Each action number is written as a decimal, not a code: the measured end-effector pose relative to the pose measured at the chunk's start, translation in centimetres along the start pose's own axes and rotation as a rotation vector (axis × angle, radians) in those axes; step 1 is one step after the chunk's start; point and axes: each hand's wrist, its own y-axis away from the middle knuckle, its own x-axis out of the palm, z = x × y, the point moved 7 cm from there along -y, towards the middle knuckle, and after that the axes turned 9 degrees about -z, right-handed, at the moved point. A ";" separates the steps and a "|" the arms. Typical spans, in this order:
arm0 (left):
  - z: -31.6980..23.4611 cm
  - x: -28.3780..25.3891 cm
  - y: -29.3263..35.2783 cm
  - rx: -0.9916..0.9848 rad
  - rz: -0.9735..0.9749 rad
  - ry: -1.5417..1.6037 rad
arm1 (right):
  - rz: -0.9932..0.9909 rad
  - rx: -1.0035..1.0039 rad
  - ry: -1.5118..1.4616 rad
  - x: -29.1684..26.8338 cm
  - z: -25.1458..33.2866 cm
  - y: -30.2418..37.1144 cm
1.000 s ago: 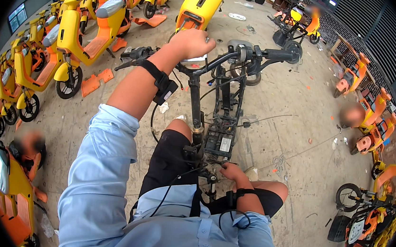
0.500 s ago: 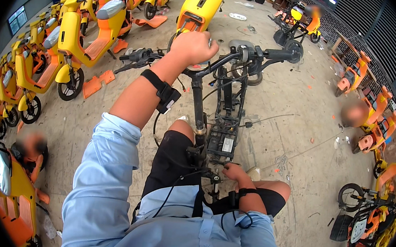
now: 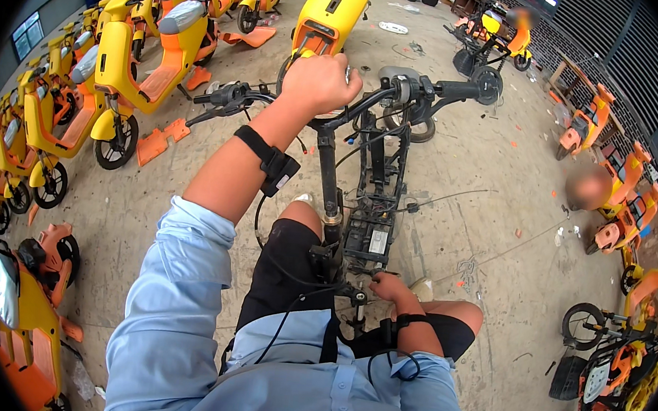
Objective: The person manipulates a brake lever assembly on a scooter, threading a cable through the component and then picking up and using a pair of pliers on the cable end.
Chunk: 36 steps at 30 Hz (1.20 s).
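Note:
My left hand (image 3: 321, 84) is closed in a fist over the middle of a bent black handlebar (image 3: 366, 104). A small bit of metal shows by its thumb; what the fist holds is hidden. The handlebar tops a black steering column (image 3: 327, 166) of a stripped scooter frame (image 3: 372, 210), which stands between my legs. My right hand (image 3: 390, 287) is low at the column's foot, its fingers curled at a dark part beside the fork. What they grip is too small to make out. Black straps circle both forearms, with a small black box on the left one.
Rows of yellow and orange scooters (image 3: 133, 60) stand at the left and back. Several partly stripped ones (image 3: 629, 215) line the right side by a slatted wall. An orange panel (image 3: 159, 142) and small scraps lie on the concrete floor. A loose cable (image 3: 457, 194) trails from the frame.
The handlebar has shifted slightly to the left, and my left forearm has tilted a little. My left fist stays in nearly the same place. The right hand has hardly moved.

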 end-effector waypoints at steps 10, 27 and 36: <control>-0.4 -0.4 0.4 0.046 -0.115 -0.025 | -0.012 -0.021 -0.018 0.4 -0.4 -0.3; -1.0 -0.6 2.0 0.147 -0.402 0.000 | -0.009 -0.024 -0.016 0.0 -0.1 0.0; -0.8 -0.5 2.4 0.113 -0.409 0.023 | -0.025 -0.034 -0.025 0.2 -0.3 -0.1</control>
